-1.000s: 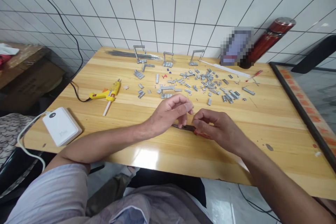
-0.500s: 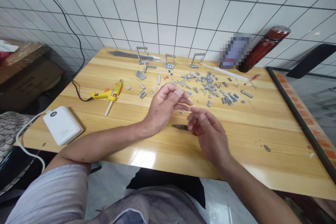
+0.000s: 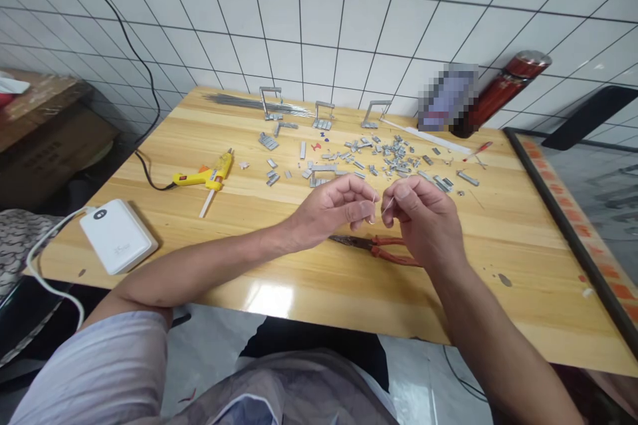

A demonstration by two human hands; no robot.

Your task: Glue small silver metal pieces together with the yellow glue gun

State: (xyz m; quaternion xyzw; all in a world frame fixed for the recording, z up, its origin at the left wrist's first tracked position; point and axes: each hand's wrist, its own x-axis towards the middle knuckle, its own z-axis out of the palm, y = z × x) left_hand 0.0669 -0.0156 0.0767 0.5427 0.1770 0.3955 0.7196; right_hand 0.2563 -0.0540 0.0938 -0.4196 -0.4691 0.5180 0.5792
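Observation:
Thumb and fingertips of my left hand (image 3: pixel 341 207) pinch a short thin wire (image 3: pixel 373 198), partly hidden by the fingers. Just to its right, my right hand (image 3: pixel 423 216) is closed on another thin piece of wire (image 3: pixel 388 205). The fingertips of both hands are close together above the table, with a small gap between them. Below them lie pliers (image 3: pixel 375 246) with red handles, their jaws pointing left. Behind my left hand stands a small grey metal frame (image 3: pixel 326 167), partly covered by that hand.
Grey metal pieces (image 3: pixel 396 149) are scattered behind my hands. Three upright frames (image 3: pixel 369 113) and a bundle of wires (image 3: pixel 234 101) are near the wall. To the left are a yellow glue gun (image 3: pixel 209 176) and a white power bank (image 3: pixel 119 239); a red flask (image 3: pixel 503 93) stands back right.
My left hand has moved right and a little down, uncovering the small grey frame. My right hand has risen and shifted right, exposing the pliers' red handles. The fingertips now face each other.

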